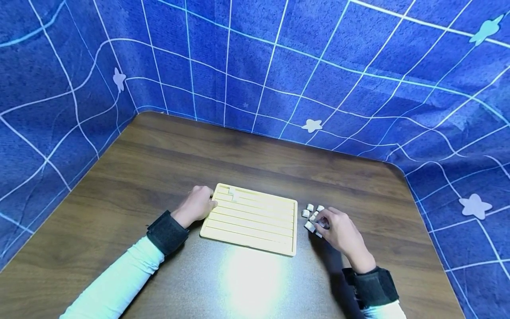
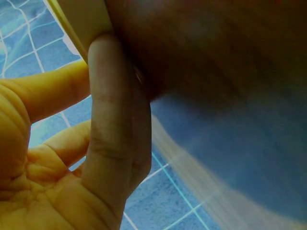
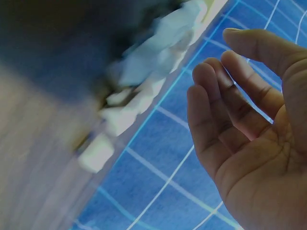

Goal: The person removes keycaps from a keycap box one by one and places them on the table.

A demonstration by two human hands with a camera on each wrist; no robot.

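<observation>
A pale yellow tray (image 1: 255,223) with long ridged rows lies on the table. My left hand (image 1: 198,204) pinches its left edge; in the left wrist view the thumb and a finger meet at the tray's edge (image 2: 86,24). A small whitish piece (image 1: 233,195) sits in the top row near the left corner. Right of the tray lies a loose cluster of small white keycap-like pieces (image 1: 310,226). Over them hovers my right hand (image 1: 339,228), its fingers loosely bent and partly hiding some pieces. In the right wrist view, nothing shows between the fingertips (image 3: 230,32).
The brown wooden table (image 1: 179,150) carries the tray and pieces. A blue cloth (image 1: 247,62) with white grid lines and stars surrounds its back and sides. Bright glare (image 1: 251,281) falls on the table in front of the tray.
</observation>
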